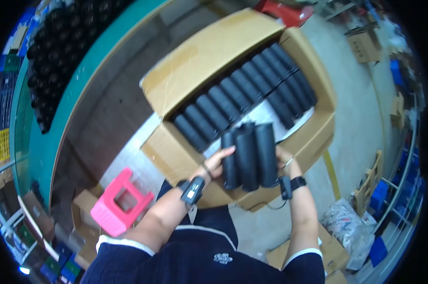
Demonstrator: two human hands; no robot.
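Between my two hands I hold a bundle of several black cylinders (248, 158), standing side by side over the near edge of an open carton. My left hand (217, 161) presses the bundle's left side, thumb on the front of a cylinder. On the opposite side my right hand (284, 158) grips it, its fingers partly hidden behind the cylinders. Inside the carton (209, 52), rows of similar black cylinders (235, 90) lie slanted along the far side. A white sheet (263, 116) shows in the nearer part of the carton.
At the far left, many black cylinders (65, 52) are piled on a green-topped table (88, 75). A pink plastic stool (107, 203) stands left of my arm. Cardboard boxes and a clear plastic bag (349, 232) lie at the lower right, and a red object (287, 12) sits beyond the carton.
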